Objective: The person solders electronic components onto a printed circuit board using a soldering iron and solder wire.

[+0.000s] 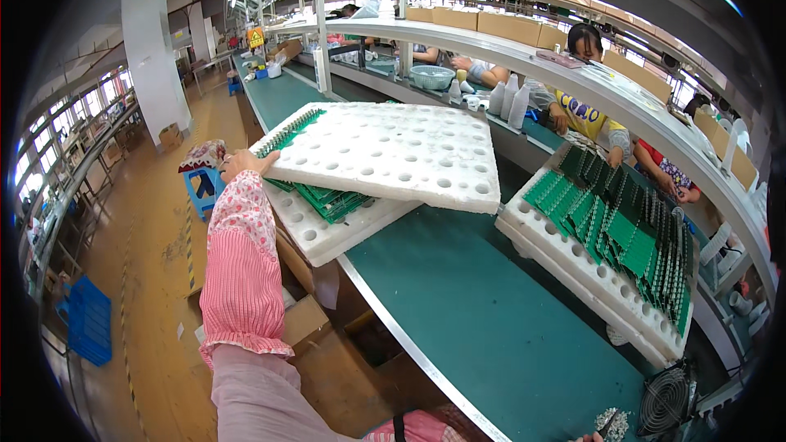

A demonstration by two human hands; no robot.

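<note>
My left hand (239, 164), in a pink patterned sleeve, grips the left corner of a white foam tray (385, 155) dotted with round holes. That tray is tilted above a second foam tray (327, 237), and rows of green circuit boards (327, 199) show between the two. To the right, another foam tray (573, 274) on the green conveyor belt (475, 311) carries several rows of green boards (622, 229). Of my right hand (586, 438) only a sliver shows at the bottom edge, next to a small speckled object (612, 423).
People (585, 106) sit at work across the belt under a long shelf of cardboard boxes. White bottles (509, 98) and a teal basket (431, 76) stand at the far side. A small fan (665, 401) is at the lower right. Left of the belt are cardboard boxes (303, 319), a blue stool (201, 188) and a blue crate (86, 319).
</note>
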